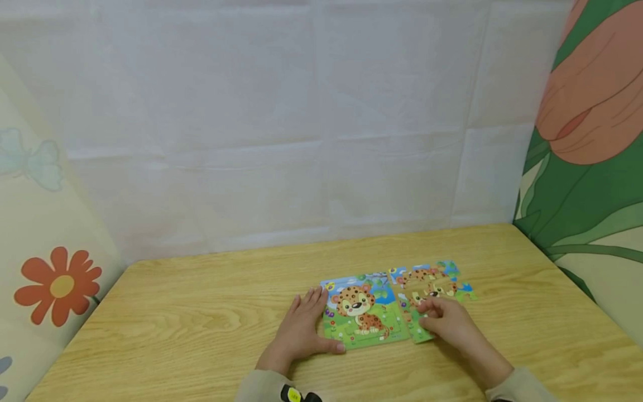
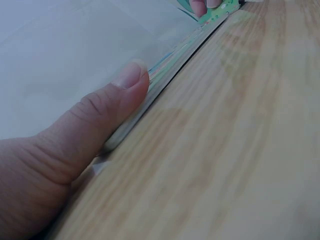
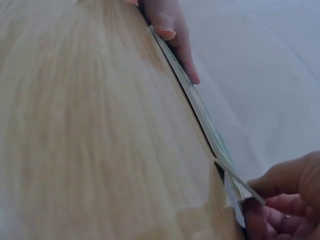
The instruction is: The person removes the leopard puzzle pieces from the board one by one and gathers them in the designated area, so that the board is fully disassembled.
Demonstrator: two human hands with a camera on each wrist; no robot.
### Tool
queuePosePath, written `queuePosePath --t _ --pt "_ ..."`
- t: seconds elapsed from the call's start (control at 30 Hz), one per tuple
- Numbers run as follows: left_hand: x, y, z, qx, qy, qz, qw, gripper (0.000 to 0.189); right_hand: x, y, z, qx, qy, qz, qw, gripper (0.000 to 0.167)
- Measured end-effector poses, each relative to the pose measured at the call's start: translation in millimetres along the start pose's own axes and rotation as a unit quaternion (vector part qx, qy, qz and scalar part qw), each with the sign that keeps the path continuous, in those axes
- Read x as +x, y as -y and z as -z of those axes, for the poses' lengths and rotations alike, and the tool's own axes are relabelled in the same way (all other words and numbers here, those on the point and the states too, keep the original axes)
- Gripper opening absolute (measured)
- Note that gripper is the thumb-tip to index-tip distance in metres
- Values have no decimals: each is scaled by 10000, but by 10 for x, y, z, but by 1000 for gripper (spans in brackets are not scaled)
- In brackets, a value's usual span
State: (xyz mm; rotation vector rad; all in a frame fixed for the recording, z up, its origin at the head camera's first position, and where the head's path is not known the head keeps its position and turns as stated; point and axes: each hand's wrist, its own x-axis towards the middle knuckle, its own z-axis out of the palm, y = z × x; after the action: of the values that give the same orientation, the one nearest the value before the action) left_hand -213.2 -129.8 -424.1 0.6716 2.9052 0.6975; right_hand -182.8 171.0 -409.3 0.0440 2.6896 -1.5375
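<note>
A flat square board (image 1: 392, 324) printed with a spotted leopard cub lies on the table. My left hand (image 1: 301, 329) rests at its left side, fingers straight along the edge and thumb at the near corner. To the board's right is a partly assembled jigsaw puzzle (image 1: 417, 279) with a matching leopard picture. At its near end, my right hand (image 1: 452, 324) pinches a green puzzle piece (image 1: 421, 333) between thumb and fingers. In the right wrist view that thin piece (image 3: 242, 184) tilts up at the board's corner. My right hand hides part of the puzzle.
Blue and green puzzle pieces (image 1: 467, 290) stick out at the puzzle's right side. The wooden table (image 1: 201, 312) runs back to a white cloth (image 1: 251, 139). Walls with painted flowers (image 1: 59, 286) stand at both sides.
</note>
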Motion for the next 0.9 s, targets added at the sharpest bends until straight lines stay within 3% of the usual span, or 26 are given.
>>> queuePosePath --t 0.17,0.33,0.6,0.9 --pt "13 0 10 7 37 14 10000 120 17 1 4 -916 -241 298 9951 18" --pt "15 -1 11 41 38 26 10000 120 3 24 10 -1331 -349 385 9897 20" --pt "22 5 13 23 -21 -2 10000 120 -5 49 15 -1464 -357 458 9875 21" --pt "17 21 -10 3 51 16 10000 121 -26 81 38 -1034 -388 162 9937 23"
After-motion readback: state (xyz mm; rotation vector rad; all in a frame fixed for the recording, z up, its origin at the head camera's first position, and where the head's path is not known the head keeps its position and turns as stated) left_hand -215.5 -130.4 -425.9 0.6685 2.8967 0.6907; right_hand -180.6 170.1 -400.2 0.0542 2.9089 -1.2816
